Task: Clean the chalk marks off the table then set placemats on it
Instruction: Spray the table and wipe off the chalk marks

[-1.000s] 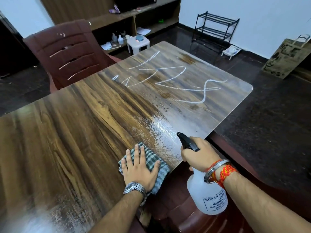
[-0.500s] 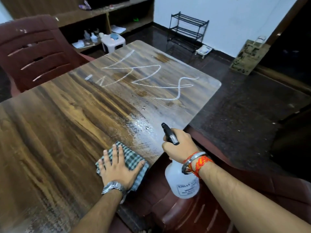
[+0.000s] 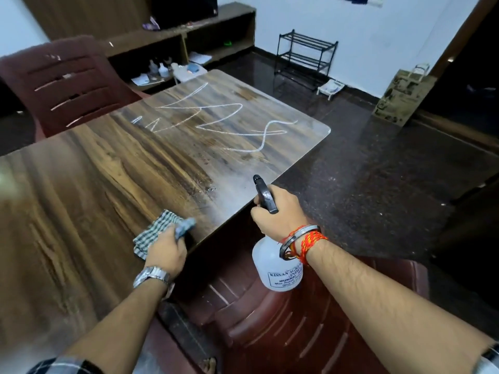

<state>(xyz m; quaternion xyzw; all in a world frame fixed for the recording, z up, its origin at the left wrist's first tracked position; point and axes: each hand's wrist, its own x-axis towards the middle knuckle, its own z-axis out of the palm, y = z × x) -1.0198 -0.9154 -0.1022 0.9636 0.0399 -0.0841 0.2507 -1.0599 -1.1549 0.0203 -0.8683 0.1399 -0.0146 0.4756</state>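
White chalk marks [image 3: 216,122] scrawl across the far part of the wooden table [image 3: 81,184]. A wet, sprayed patch [image 3: 232,184] shines near the table's right edge. My left hand [image 3: 166,252] grips a bunched green checked cloth [image 3: 159,229] on the table close to that edge. My right hand [image 3: 278,211] holds a white spray bottle [image 3: 278,268] with a black trigger head just off the table's right edge, nozzle pointing toward the chalk. No placemats are in view.
A maroon plastic chair [image 3: 297,319] stands below the bottle at the table's near right side; another maroon chair [image 3: 64,82] is at the far left. A black wire rack [image 3: 305,55], a paper bag [image 3: 405,95] and low wooden shelves [image 3: 189,44] line the far wall.
My left hand was flat on the spread cloth; now it has closed and bunched the cloth up. The spray bottle stays in my right hand, raised slightly beside the edge.
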